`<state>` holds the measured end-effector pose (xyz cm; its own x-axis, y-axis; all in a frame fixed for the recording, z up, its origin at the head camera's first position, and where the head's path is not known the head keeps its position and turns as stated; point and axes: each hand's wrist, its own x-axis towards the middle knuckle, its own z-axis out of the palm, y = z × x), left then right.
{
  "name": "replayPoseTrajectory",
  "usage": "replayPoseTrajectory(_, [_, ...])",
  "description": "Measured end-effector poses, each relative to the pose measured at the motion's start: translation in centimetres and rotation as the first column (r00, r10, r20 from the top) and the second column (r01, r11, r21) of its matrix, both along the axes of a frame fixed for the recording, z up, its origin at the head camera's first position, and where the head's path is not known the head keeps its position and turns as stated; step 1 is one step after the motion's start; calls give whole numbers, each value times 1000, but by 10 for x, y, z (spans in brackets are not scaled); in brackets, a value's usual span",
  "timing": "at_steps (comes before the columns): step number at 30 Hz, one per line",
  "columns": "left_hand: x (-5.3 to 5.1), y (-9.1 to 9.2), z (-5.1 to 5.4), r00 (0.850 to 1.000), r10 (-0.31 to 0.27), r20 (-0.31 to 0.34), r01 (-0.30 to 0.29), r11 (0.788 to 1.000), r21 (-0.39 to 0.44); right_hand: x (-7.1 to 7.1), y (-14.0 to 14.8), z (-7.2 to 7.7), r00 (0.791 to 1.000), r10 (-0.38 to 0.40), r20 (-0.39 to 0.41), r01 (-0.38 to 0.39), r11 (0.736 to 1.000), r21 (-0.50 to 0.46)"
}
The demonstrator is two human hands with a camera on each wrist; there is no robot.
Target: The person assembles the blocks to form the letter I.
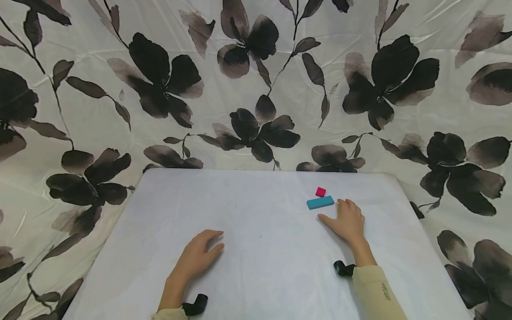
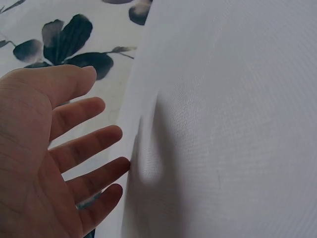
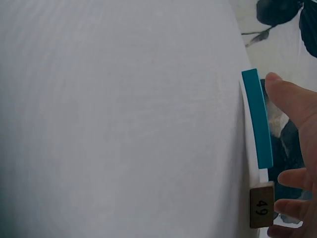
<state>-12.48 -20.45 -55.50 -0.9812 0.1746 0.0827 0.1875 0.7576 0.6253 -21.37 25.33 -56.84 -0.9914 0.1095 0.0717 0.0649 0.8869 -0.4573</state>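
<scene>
In the head view, a flat blue bar-shaped block (image 1: 320,202) lies near the far right of the white table. Just beyond it sits a small red block (image 1: 320,192). My right hand (image 1: 349,222) is to the right of the blue block, fingers loosely spread, holding nothing. The right wrist view has the blue block (image 3: 257,119) near the thumb and a small block (image 3: 261,206) with a brown face marked "49" near the other fingers. My left hand (image 1: 200,255) hovers over the left part of the table, thumb and fingers apart, holding nothing; its palm (image 2: 29,163) shows in the left wrist view.
The white tabletop (image 1: 260,266) spreads under both hands, its far edge against a floral-patterned cloth (image 1: 248,89). Black wrist cameras (image 1: 196,305) are strapped to both wrists, beside the pale yellow sleeves (image 1: 376,291).
</scene>
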Motion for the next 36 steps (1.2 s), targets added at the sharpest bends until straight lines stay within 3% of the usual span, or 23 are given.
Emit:
replayPoseTrajectory(13, [0,13,1,998,-36,-48,37,999,27,-10,-20,5,997,-81,10,81,996,-23])
replayPoseTrajectory(20, [0,24,3,998,-55,-12,56,998,31,-15,-24,2,996,-90,12,90,996,-9])
replayPoseTrajectory(36, [3,32,2,998,-63,-18,63,998,14,-23,-30,1,996,-83,23,83,997,-5])
